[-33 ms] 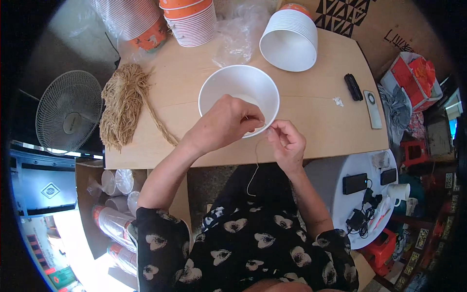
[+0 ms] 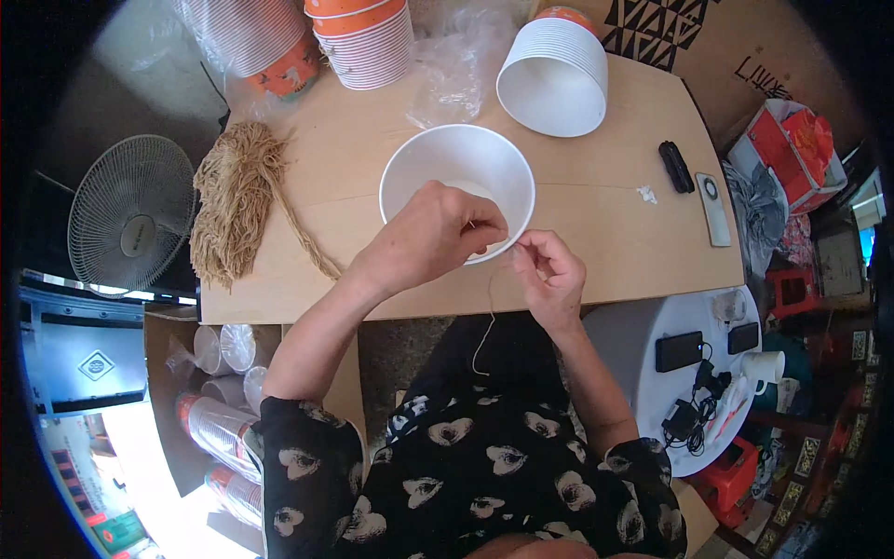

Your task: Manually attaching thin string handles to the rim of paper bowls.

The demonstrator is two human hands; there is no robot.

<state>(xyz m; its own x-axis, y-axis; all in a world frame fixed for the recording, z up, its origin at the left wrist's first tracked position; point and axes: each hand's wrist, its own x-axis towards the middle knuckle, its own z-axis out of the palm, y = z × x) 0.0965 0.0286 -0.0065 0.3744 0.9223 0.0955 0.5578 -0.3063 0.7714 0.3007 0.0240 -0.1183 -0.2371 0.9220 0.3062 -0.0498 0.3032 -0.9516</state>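
A white paper bucket (image 2: 414, 172) sits mouth up near the table's front edge. My left hand (image 2: 430, 231) reaches over its near rim, thumb and fingers pinched together inside the mouth; what they hold is too small to make out. At the near right rim my right hand (image 2: 551, 278) grips the bucket's edge between thumb and forefinger, other fingers curled. A thin piece of twine (image 2: 491, 317) hangs from beside the right fingertips, over the table edge towards my lap. Left of the bucket lies a thick bundle of tan twine (image 2: 237, 210).
Behind stand nested orange and white buckets (image 2: 368, 47), a clear plastic bag (image 2: 452, 70) and a tipped bucket stack (image 2: 549, 88). At right lie a black object (image 2: 677, 168) and a phone-like slab (image 2: 713, 210). A fan (image 2: 135, 214) stands left; a round side table (image 2: 643, 410) holds chargers.
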